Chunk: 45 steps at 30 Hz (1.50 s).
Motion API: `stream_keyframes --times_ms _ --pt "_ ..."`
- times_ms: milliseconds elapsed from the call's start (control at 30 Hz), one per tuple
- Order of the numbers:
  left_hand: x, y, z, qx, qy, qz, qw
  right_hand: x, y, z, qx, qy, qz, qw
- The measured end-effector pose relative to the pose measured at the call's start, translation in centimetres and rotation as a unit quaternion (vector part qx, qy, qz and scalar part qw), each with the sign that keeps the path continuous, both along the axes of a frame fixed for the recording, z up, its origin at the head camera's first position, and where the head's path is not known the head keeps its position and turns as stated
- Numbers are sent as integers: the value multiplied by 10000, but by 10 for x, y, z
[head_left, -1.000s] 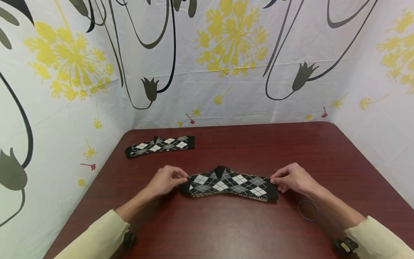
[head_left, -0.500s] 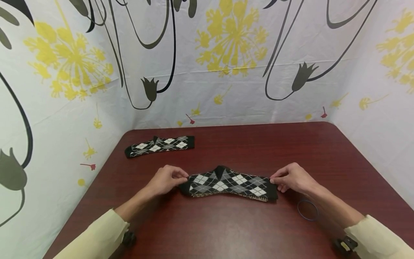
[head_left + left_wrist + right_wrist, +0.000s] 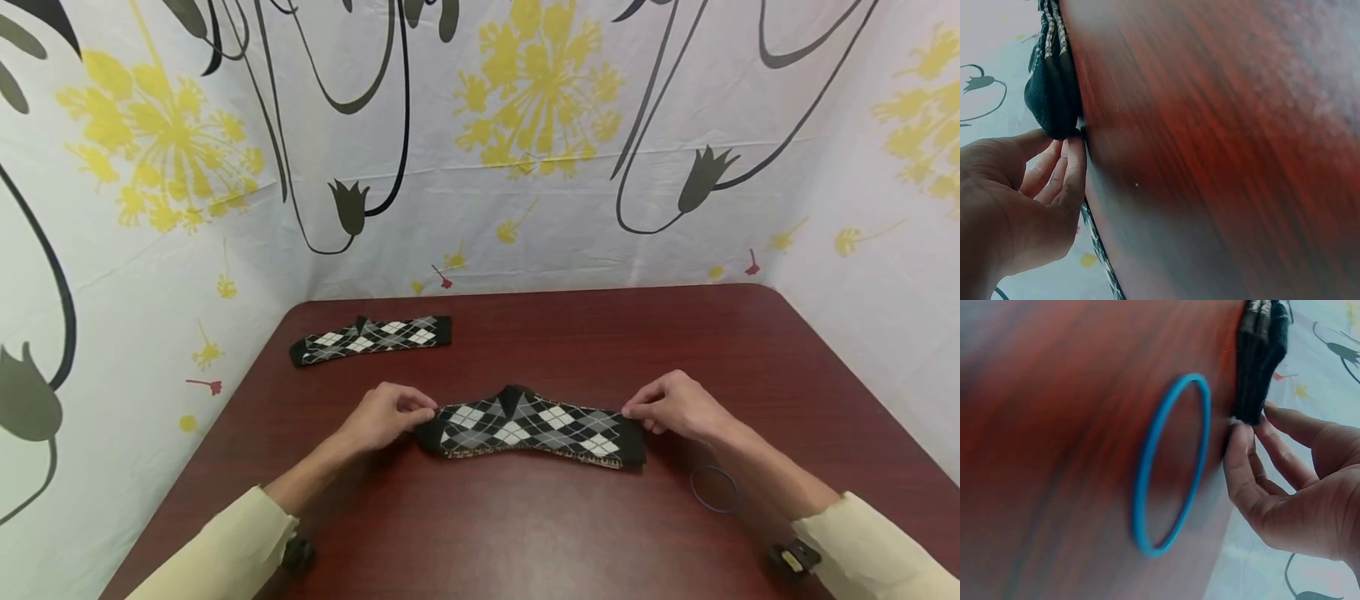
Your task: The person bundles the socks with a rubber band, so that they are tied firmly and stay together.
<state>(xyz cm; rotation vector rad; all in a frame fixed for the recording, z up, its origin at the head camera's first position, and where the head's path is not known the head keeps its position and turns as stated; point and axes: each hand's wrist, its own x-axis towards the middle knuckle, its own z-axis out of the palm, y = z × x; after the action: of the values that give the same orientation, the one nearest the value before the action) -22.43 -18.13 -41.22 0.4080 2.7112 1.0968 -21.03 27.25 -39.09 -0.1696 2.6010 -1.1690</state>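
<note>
A black, grey and white argyle sock (image 3: 555,429) lies flat across the middle of the table, its heel pointing away from me. Its edge shows several layers in the wrist views. My left hand (image 3: 384,417) pinches the dark toe (image 3: 1054,103) between thumb and fingertips. At the other end, my right hand (image 3: 678,408) holds the upper corner of the black cuff (image 3: 1254,381), thumb on top and fingers at the edge below. A thin blue elastic band (image 3: 714,489) lies on the table close to my right forearm.
A matching argyle sock (image 3: 375,339) lies at the back left of the dark red table (image 3: 510,533). White cloth (image 3: 480,242) with yellow flowers and grey tulips hangs behind the table and along both sides.
My right hand has shifted slightly left and away from me along the cuff's upper corner. The left hand, both socks and the blue band have stayed in place.
</note>
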Motion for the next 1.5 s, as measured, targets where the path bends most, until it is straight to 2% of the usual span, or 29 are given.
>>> stream_keyframes --times_ms 100,233,400,533,767,1067,1300,1500 --pt "-1 -2 1 210 -240 99 9994 -8 -4 4 -25 188 21 9998" --pt "-4 -6 2 471 -360 181 9981 -21 -14 7 -309 264 -152 9991" --pt "-8 -11 2 626 -330 354 9969 -35 -34 7 -908 306 -392 9946" --pt "-12 -15 2 683 -246 480 9962 -44 -53 5 -1377 316 -406 9891" --pt "-24 -29 2 942 -214 764 9924 -61 -85 3 -1827 92 -317 9826" --pt "-40 -45 -1 870 -2 1126 9898 -86 -127 4 -2144 -141 -361 9760" --pt "-53 -48 -4 840 44 1294 9880 -98 -155 0 -2313 -329 -421 9714" --pt "-60 -44 -6 1000 -20 1519 9833 -105 -177 -4 -2422 -587 -464 9673"
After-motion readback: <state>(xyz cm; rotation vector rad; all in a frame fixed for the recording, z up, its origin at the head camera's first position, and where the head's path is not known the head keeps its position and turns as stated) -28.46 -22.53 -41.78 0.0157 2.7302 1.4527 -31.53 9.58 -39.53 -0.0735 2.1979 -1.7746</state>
